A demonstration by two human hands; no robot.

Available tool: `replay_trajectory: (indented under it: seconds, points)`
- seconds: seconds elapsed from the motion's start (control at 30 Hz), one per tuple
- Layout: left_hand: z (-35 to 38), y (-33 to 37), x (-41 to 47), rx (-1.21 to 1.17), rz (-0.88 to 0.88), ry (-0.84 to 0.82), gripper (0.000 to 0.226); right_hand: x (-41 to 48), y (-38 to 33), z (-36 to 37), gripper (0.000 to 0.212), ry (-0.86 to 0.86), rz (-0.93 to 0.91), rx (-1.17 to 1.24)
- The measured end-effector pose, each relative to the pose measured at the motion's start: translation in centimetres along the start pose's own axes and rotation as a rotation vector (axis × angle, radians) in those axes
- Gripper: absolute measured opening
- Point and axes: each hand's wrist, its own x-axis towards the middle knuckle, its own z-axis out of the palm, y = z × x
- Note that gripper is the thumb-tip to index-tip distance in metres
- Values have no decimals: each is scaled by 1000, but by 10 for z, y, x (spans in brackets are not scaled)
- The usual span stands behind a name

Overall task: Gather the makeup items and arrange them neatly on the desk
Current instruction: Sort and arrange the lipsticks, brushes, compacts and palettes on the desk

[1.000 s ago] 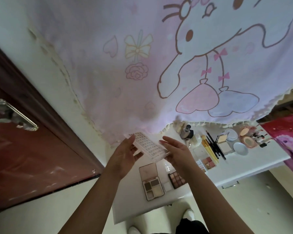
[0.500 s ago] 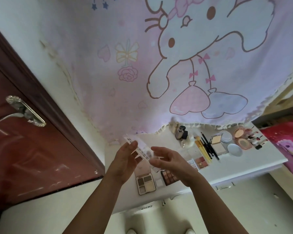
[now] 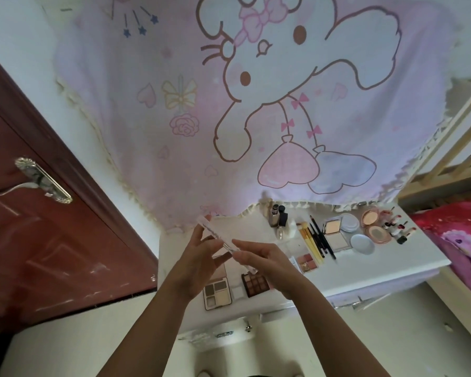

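Note:
A flat clear plastic case (image 3: 215,234) is held edge-on above the white desk (image 3: 365,270), between both hands. My left hand (image 3: 199,257) grips its far left end, and my right hand (image 3: 264,259) holds its near right end. Below the hands lie an open eyeshadow palette (image 3: 216,293) with pale shades and a darker brown palette (image 3: 256,284). Further right lie a small pink blush palette (image 3: 306,261), yellow and black brushes (image 3: 317,240), a powder compact (image 3: 335,235), round compacts (image 3: 370,221) and lipsticks (image 3: 397,227). Small bottles (image 3: 278,217) stand at the back.
A pink cartoon cloth (image 3: 256,104) hangs on the wall behind the desk, its fringe touching the back edge. A dark red door (image 3: 38,240) with a metal handle (image 3: 42,183) is on the left. A bed with a pink cover (image 3: 460,232) adjoins the desk's right end.
The clear case has been turned from showing its flat face to edge-on, and both hands have closed in on it. The camera has tilted up.

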Motion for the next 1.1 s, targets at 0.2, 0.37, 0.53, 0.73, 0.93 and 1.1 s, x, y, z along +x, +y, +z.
replay_trajectory:
  seconds: [0.2,0.37,0.53,0.73,0.93,1.1]
  points:
    - [14,-4,-2,-16,-12,134,72,-5,9,3,68,19,6,-50]
    - [23,-3,-6,0,-8,193,71,-10,7,5,65,23,5,-34]
    - [19,-5,-6,9,-2,213,68,-10,6,5,66,11,16,-46]
    - [15,-1,-6,-101,-8,232,67,-5,2,7,47,0,44,9]
    - [3,3,-6,-319,-48,279,62,0,-7,-1,54,-2,161,184]
    - [-6,5,-5,-303,-111,377,40,6,-5,-5,68,-12,234,366]
